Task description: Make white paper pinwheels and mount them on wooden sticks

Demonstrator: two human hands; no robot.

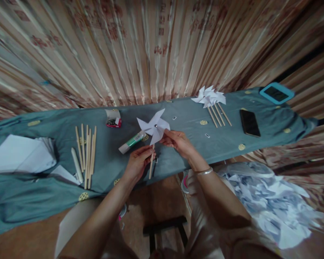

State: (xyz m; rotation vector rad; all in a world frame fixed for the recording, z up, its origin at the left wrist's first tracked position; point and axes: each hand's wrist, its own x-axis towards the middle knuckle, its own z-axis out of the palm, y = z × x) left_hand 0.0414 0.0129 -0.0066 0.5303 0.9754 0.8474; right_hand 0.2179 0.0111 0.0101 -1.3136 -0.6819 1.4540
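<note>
- left hand [139, 160] clamped on the stick [151, 169], right hand [179, 141] pinching the white paper pinwheel [156, 130]
- squeeze too hard and it could easily crease, imo

legible text: none | glue stick label [132, 142]: unreadable | curtain print [161, 31]: unreadable

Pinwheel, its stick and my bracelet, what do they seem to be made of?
Pinwheel: most likely matte white paper, given its thin, pointed blades. Stick: probably bare wood, pale tan without shine. Bracelet: likely polished metal, silvery with a bright gleam.
</note>
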